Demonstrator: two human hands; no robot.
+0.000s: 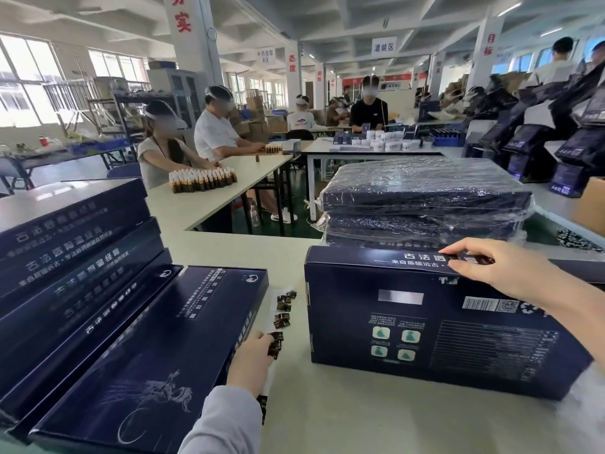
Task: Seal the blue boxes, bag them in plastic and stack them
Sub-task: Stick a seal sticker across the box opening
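A dark blue box (435, 326) lies back face up on the table in front of me. My right hand (491, 263) presses a dark seal sticker (471, 258) onto its far top edge, thumb and fingers pinching the sticker over the flap. My left hand (252, 355) reaches to a white backing strip (278, 322) carrying several dark stickers and pinches one at its lower end. Behind the box rises a stack of blue boxes wrapped in clear plastic (422, 204). On my left, several unbagged blue boxes (98, 306) lie overlapped in a slanted row.
The pale work table (360, 414) runs under everything. Other people sit at tables beyond, with rows of small brown bottles (203, 180). Dark paper bags (540, 152) and a brown carton (592, 208) stand at the right.
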